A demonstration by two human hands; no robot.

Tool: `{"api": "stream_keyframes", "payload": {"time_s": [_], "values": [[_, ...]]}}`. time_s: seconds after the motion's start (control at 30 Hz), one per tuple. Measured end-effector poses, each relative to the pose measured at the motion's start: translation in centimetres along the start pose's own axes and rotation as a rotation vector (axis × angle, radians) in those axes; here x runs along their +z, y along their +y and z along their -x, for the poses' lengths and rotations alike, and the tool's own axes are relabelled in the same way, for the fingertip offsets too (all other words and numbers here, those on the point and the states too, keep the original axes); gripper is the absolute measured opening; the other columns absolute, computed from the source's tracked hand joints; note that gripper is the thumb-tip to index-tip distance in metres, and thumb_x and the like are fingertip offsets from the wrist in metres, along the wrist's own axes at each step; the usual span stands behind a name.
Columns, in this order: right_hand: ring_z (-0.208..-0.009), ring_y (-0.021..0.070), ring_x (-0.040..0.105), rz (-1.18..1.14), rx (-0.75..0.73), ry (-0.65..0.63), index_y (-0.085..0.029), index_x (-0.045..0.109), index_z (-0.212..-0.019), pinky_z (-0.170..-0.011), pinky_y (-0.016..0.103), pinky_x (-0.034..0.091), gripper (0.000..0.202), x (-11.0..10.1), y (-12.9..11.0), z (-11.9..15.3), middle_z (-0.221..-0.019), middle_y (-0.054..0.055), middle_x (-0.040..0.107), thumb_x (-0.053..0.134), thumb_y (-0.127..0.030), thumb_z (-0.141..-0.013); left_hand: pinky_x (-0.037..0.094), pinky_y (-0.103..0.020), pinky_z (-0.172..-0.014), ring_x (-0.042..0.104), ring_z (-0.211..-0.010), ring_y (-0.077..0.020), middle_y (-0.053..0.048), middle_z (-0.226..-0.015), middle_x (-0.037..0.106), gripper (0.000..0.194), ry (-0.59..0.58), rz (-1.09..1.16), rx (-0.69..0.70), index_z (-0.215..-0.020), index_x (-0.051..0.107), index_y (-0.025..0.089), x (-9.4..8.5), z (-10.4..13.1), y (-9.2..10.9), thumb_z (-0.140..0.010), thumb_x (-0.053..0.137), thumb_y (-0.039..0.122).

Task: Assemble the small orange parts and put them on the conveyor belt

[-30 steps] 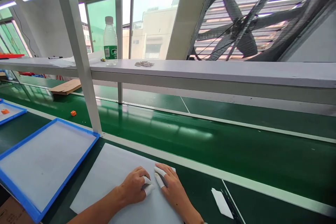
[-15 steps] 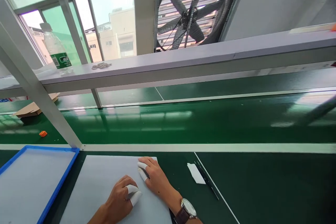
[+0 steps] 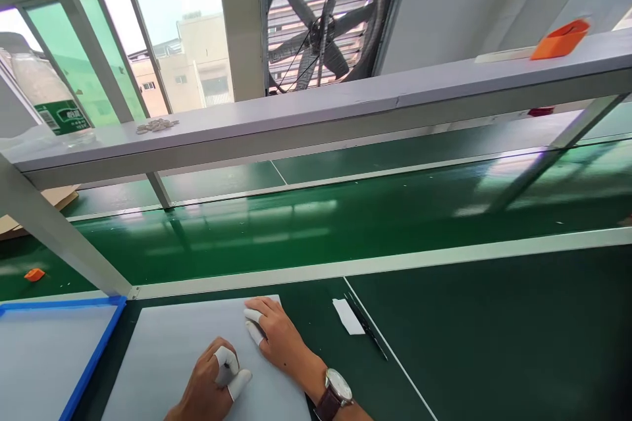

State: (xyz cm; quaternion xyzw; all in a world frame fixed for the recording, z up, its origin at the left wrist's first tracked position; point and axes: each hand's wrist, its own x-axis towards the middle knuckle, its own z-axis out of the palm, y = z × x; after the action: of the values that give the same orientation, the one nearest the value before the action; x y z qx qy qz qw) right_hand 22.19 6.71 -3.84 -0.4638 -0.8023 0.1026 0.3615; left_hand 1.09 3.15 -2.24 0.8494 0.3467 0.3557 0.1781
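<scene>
Both hands are over a pale sheet point(image 3: 162, 348) on the dark green table. My left hand point(image 3: 212, 378) has its thumb and index finger, in white finger covers, curved toward each other; whether something small is between them I cannot make out. My right hand point(image 3: 276, 335) rests at the sheet's upper right part, its covered thumb and index finger near each other and the other fingers bent on the surface. What lies under its fingertips is hidden. A watch point(image 3: 338, 388) is on the right wrist.
A blue-edged tray point(image 3: 93, 368) stands at the left. Right of my hands lie a white paper piece point(image 3: 348, 316) and a black pen point(image 3: 368, 329). A shelf point(image 3: 316, 108) crosses above, bearing a bottle point(image 3: 62, 112) and an orange object point(image 3: 560, 39). Beyond is a green belt point(image 3: 296, 230).
The view has turned to the right, so most things sit further left. The gap between my left thumb and index finger looks a little wider. My right hand keeps its place on the sheet.
</scene>
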Motion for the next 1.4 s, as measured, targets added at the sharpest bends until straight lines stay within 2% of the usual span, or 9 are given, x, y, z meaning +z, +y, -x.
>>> {"api": "stream_keyframes", "payload": {"time_s": [0.3, 0.6, 0.77, 0.9, 1.07, 1.23, 1.3, 1.4], "values": [[-0.121, 0.0251, 0.06, -0.008, -0.016, -0.007, -0.021, 0.068, -0.115, -0.103, 0.045, 0.05, 0.03, -0.2, -0.1, -0.1, -0.126, 0.008, 0.068, 0.053, -0.011, -0.091, 0.049, -0.025, -0.064, 0.058, -0.069, -0.0142, -0.001, -0.077, 0.06, 0.024, 0.03, 0.05, -0.019, -0.075, 0.043, 0.022, -0.3, -0.1, 1.0, -0.086, 0.059, 0.008], [-0.12, 0.0247, 0.061, 0.004, -0.038, -0.017, -0.022, 0.066, -0.118, -0.102, 0.044, 0.052, 0.033, -0.2, 0.2, 0.0, -0.127, 0.008, 0.068, 0.05, -0.011, -0.092, 0.048, -0.028, -0.061, 0.055, -0.067, -0.0159, -0.003, -0.076, 0.059, 0.021, 0.055, 0.026, 0.02, -0.076, 0.042, 0.022, 0.2, 0.2, 0.4, -0.086, 0.055, 0.009], [-0.121, 0.0253, 0.061, 0.008, -0.016, -0.051, -0.023, 0.066, -0.12, -0.103, 0.045, 0.052, 0.037, 0.0, 0.5, 0.2, -0.129, 0.008, 0.068, 0.049, -0.01, -0.09, 0.049, -0.028, -0.059, 0.057, -0.065, -0.0164, -0.004, -0.072, 0.063, 0.019, 0.079, 0.077, 0.103, -0.075, 0.048, 0.022, 0.9, 0.3, -0.5, -0.084, 0.065, 0.017], [-0.124, 0.0259, 0.06, 0.013, -0.013, -0.066, -0.023, 0.065, -0.123, -0.105, 0.045, 0.052, 0.044, 0.4, 1.2, 0.5, -0.132, 0.007, 0.066, 0.048, -0.007, -0.086, 0.051, -0.028, -0.06, 0.06, -0.066, -0.0171, -0.007, -0.076, 0.069, 0.011, 0.057, 0.04, 0.195, -0.08, 0.057, 0.021, 1.8, 0.3, -1.6, -0.09, 0.059, 0.023], [-0.125, 0.027, 0.06, 0.03, -0.029, -0.07, -0.024, 0.065, -0.123, -0.104, 0.047, 0.052, 0.049, 0.8, 1.9, 1.0, -0.134, 0.007, 0.065, 0.046, -0.005, -0.081, 0.056, -0.03, -0.064, 0.063, -0.072, -0.0189, -0.01, -0.084, 0.07, 0.007, 0.062, -0.036, 0.186, -0.085, 0.063, 0.019, 2.3, 0.7, -1.9, -0.089, 0.057, 0.021], [-0.134, 0.0304, 0.052, 0.095, -0.035, -0.064, -0.023, 0.062, -0.128, -0.108, 0.052, 0.048, 0.048, 1.4, 2.4, 1.4, -0.143, 0.008, 0.058, 0.047, -0.01, -0.084, 0.061, -0.034, -0.074, 0.067, -0.086, -0.0222, -0.012, -0.104, 0.07, 0.012, -0.029, -0.058, 0.07, -0.093, 0.068, 0.018, 1.5, 0.9, -0.5, -0.084, 0.061, 0.016], [-0.138, 0.0326, 0.048, 0.141, -0.027, -0.065, -0.023, 0.063, -0.126, -0.11, 0.056, 0.045, 0.043, 1.7, 2.6, 1.6, -0.148, 0.007, 0.054, 0.048, -0.014, -0.086, 0.061, -0.036, -0.08, 0.067, -0.092, -0.0235, -0.012, -0.109, 0.069, 0.015, -0.088, -0.065, 0.01, -0.096, 0.069, 0.02, 0.9, 0.9, 0.1, -0.084, 0.062, 0.015], [-0.138, 0.0332, 0.048, 0.182, -0.038, -0.074, -0.023, 0.065, -0.12, -0.111, 0.056, 0.043, 0.038, 2.0, 2.9, 1.9, -0.15, 0.006, 0.052, 0.048, -0.016, -0.087, 0.061, -0.038, -0.086, 0.067, -0.1, -0.0256, -0.012, -0.114, 0.069, 0.018, -0.174, -0.069, -0.034, -0.098, 0.071, 0.021, 0.2, 0.7, 0.7, -0.083, 0.063, 0.013]]}}
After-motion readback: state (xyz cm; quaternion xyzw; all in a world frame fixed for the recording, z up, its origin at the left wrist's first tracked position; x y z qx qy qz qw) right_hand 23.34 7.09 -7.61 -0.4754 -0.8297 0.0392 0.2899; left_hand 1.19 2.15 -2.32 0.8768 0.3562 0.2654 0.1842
